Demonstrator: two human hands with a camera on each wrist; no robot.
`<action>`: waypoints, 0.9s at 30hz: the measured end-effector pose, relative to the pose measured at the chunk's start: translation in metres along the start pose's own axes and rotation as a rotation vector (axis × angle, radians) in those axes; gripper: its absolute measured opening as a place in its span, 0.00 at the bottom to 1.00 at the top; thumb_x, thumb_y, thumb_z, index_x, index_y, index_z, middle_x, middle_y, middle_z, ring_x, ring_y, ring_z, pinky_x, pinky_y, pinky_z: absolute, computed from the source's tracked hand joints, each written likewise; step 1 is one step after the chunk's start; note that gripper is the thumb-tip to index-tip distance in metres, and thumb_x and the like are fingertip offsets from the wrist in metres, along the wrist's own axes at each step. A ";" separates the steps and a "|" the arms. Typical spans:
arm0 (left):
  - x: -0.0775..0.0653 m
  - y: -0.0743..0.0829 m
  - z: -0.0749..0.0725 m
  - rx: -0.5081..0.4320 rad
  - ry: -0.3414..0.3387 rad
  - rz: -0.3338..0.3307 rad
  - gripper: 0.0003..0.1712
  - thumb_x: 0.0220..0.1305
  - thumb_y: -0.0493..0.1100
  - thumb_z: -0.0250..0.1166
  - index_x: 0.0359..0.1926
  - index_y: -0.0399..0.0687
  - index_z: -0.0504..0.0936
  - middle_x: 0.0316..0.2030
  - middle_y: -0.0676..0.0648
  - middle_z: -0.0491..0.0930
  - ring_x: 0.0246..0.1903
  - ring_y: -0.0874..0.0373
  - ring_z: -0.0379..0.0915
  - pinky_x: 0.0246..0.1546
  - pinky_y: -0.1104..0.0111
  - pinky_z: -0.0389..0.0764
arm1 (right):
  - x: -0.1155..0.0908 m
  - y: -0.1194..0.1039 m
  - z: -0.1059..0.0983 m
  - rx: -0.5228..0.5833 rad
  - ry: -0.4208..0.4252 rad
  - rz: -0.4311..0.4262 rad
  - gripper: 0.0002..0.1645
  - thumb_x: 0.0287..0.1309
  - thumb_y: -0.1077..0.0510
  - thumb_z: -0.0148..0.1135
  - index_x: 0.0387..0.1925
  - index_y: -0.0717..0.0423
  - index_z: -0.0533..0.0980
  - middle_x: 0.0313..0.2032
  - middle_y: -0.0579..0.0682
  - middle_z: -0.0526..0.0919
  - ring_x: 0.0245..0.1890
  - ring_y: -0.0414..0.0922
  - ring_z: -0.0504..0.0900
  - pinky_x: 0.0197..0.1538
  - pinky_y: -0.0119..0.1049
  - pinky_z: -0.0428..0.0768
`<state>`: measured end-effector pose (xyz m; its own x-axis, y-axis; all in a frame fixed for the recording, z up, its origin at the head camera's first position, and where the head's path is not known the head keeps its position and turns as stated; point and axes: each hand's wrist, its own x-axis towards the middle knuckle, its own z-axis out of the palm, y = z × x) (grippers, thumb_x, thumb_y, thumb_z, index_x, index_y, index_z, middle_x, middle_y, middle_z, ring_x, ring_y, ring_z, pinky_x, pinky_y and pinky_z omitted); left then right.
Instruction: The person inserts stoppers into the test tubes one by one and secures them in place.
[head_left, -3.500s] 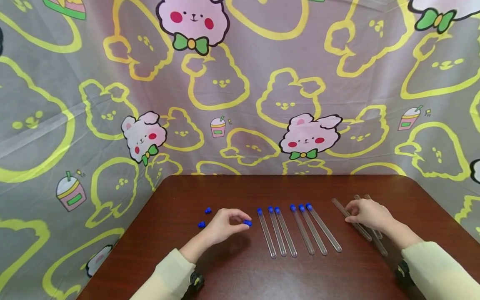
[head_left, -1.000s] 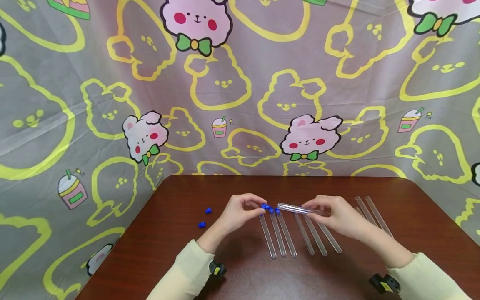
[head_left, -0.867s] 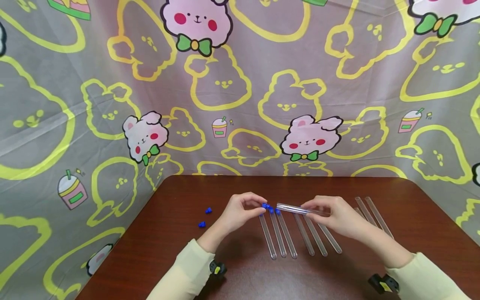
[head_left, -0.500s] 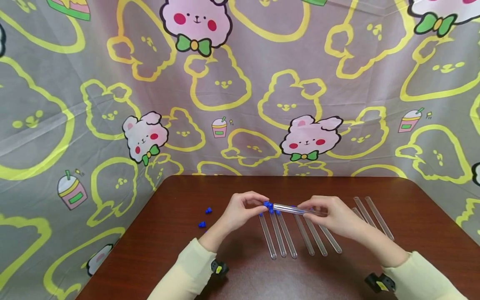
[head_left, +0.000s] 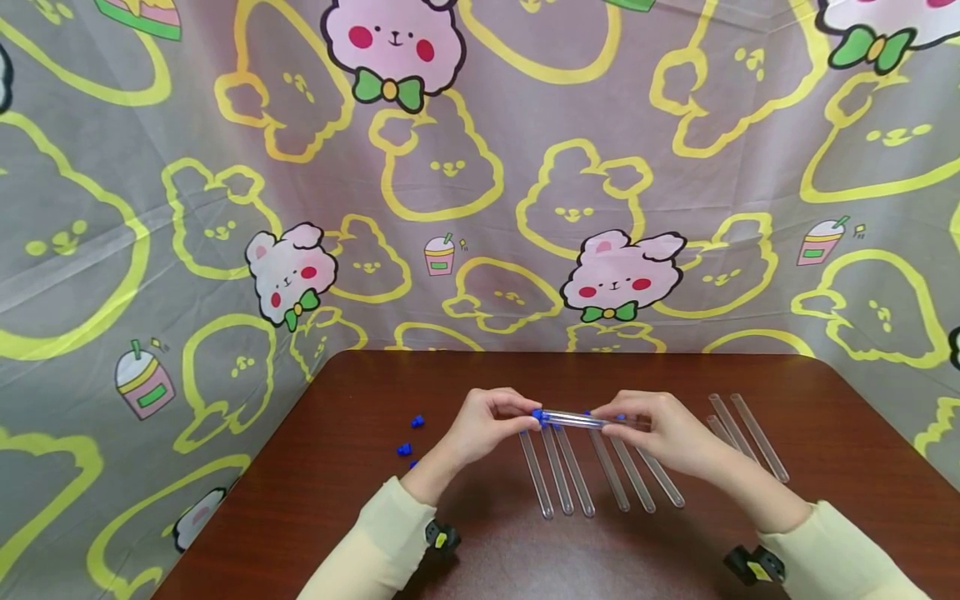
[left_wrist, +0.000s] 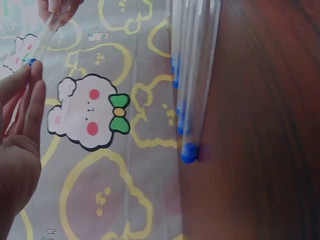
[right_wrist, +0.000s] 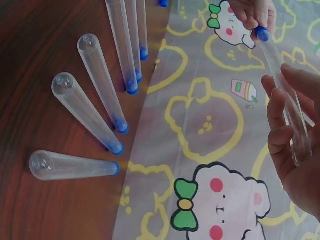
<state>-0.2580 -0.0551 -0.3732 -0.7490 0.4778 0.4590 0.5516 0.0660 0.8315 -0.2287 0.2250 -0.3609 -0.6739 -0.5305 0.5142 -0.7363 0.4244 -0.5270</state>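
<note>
My left hand [head_left: 483, 429] pinches a blue cap [right_wrist: 262, 34] between thumb and fingers, and the cap sits at the mouth of a clear test tube [head_left: 572, 419]. Around that tube's other end curl the fingers of my right hand [head_left: 667, 429]. Tube and cap are held roughly level above the table, over a row of capped test tubes [head_left: 568, 475]. In the right wrist view the tube runs from the cap down into my right palm. How deep the cap sits is too small to tell.
Several loose blue caps [head_left: 405, 449] lie left of my left forearm on the brown table [head_left: 480, 550]. Uncapped test tubes [head_left: 759, 437] lie at the right, partly behind my right arm. A patterned curtain [head_left: 510, 183] stands behind the table.
My right hand has picked a tube from the right group and brought it leftward to the cap. My left hand has lifted the cap toward the middle. Lately the tube's mouth has closed onto the cap.
</note>
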 end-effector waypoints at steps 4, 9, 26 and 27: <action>0.002 -0.017 0.001 -0.092 0.000 0.012 0.12 0.54 0.25 0.69 0.42 0.25 0.84 0.36 0.36 0.84 0.33 0.56 0.84 0.37 0.62 0.83 | 0.001 0.001 -0.001 0.052 -0.011 -0.012 0.11 0.58 0.65 0.67 0.43 0.55 0.84 0.29 0.37 0.79 0.22 0.36 0.71 0.22 0.29 0.70; 0.004 -0.023 0.003 -0.211 0.000 0.041 0.13 0.55 0.24 0.67 0.43 0.23 0.82 0.36 0.34 0.83 0.33 0.54 0.85 0.38 0.59 0.83 | 0.002 0.003 -0.001 0.124 -0.014 -0.044 0.12 0.57 0.69 0.65 0.44 0.59 0.84 0.30 0.42 0.79 0.23 0.38 0.71 0.21 0.29 0.70; 0.004 -0.017 0.008 -0.239 0.062 0.062 0.14 0.54 0.23 0.67 0.43 0.20 0.81 0.35 0.30 0.82 0.29 0.57 0.85 0.32 0.66 0.83 | 0.004 0.001 0.001 0.126 0.025 -0.055 0.14 0.55 0.70 0.67 0.44 0.61 0.84 0.29 0.42 0.78 0.22 0.38 0.70 0.19 0.29 0.68; 0.004 -0.017 0.009 -0.230 0.074 0.054 0.14 0.55 0.23 0.67 0.43 0.20 0.81 0.35 0.30 0.82 0.30 0.58 0.85 0.32 0.67 0.83 | 0.005 0.001 0.002 0.114 0.030 -0.051 0.14 0.55 0.70 0.67 0.44 0.61 0.84 0.29 0.42 0.78 0.22 0.38 0.70 0.19 0.29 0.68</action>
<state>-0.2676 -0.0466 -0.3881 -0.7501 0.4093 0.5194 0.4999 -0.1633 0.8505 -0.2328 0.2218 -0.3602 -0.6386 -0.5261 0.5616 -0.7590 0.3102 -0.5724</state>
